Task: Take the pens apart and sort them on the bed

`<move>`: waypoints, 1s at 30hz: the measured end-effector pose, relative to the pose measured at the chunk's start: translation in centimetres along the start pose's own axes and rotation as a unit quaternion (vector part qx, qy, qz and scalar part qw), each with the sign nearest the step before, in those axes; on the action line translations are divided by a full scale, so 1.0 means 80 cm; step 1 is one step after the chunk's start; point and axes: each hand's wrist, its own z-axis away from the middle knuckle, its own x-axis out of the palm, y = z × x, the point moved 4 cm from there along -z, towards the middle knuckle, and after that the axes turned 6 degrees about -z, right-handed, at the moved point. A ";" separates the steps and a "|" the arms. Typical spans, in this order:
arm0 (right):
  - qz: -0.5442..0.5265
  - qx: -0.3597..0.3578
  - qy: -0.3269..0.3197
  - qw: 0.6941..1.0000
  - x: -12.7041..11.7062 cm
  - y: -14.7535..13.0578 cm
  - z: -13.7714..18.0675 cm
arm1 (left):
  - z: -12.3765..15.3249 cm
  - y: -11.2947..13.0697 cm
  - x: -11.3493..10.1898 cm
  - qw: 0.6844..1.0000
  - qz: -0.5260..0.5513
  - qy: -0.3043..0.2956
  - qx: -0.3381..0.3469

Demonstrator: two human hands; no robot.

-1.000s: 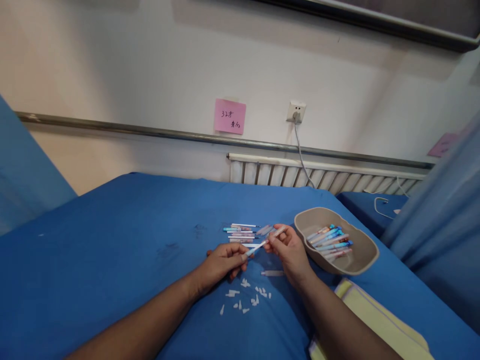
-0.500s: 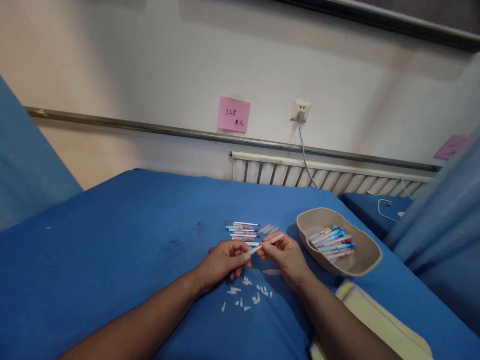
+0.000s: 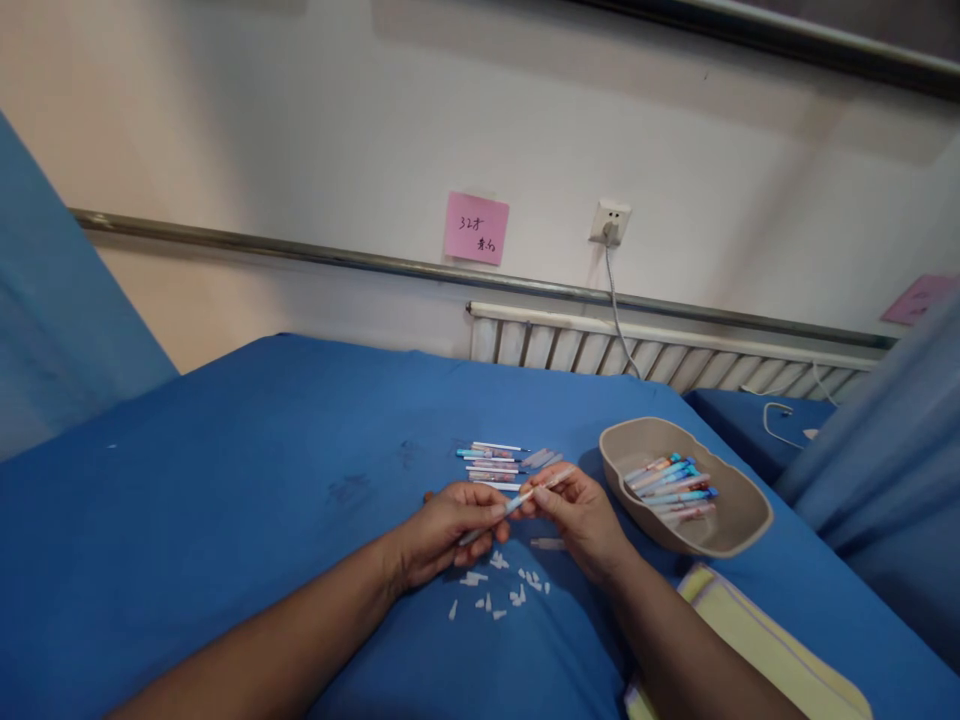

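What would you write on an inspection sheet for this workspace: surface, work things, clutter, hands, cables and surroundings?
Surface: blue sheet, dark marks on it.
Work things: pen in the hands; row of pen parts beyond; tan basin holding more pens.
Clutter: small white pieces, scattered; yellow cloth beside the right forearm.
Hands: left hand and right hand both grip the pen.
Cables: pale cord hangs from wall socket.
Surroundings: radiator, pink note, blue curtains.

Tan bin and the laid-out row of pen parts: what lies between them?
In the head view: some translucent tubes, then, nearer the bin, the right hand, gripping a pen.
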 end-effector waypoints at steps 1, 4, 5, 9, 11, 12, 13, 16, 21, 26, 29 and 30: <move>0.004 0.000 0.002 1.000 0.000 -0.001 0.000 | 0.000 0.000 0.001 1.000 0.006 -0.006 -0.006; 0.036 0.001 0.033 0.999 -0.001 -0.002 0.000 | -0.001 -0.003 0.000 1.000 0.004 -0.013 -0.004; 0.053 0.000 0.048 0.997 -0.001 -0.003 -0.001 | -0.002 -0.004 0.000 1.000 -0.002 -0.014 0.001; 0.118 -0.031 0.090 0.989 -0.003 -0.012 -0.001 | -0.006 -0.010 -0.002 1.000 -0.015 -0.017 0.014; 0.134 -0.057 0.106 0.984 -0.005 -0.018 -0.001 | -0.007 -0.011 -0.004 1.000 -0.014 -0.014 0.016; 0.139 -0.071 0.113 0.981 -0.006 -0.021 0.000 | -0.008 -0.011 -0.004 1.000 -0.013 -0.012 0.018; 0.141 -0.082 0.118 0.979 -0.007 -0.024 0.000 | -0.008 -0.011 -0.005 1.000 -0.012 -0.010 0.019; 0.126 -0.110 0.143 0.975 -0.012 -0.029 0.001 | -0.008 -0.011 -0.006 1.000 -0.006 -0.010 0.018; 0.067 -0.127 0.216 0.966 -0.024 -0.035 0.003 | -0.007 -0.011 -0.012 0.999 0.023 -0.022 0.010; 0.137 -0.048 0.178 0.973 -0.028 -0.019 -0.004 | -0.003 0.002 -0.035 0.995 0.095 0.004 0.042; 0.216 0.043 0.119 0.968 -0.030 0.007 -0.007 | -0.004 0.009 -0.052 0.985 0.154 0.037 0.073; 0.232 0.064 0.107 0.965 -0.032 0.015 -0.007 | -0.005 0.009 -0.056 0.981 0.170 0.049 0.076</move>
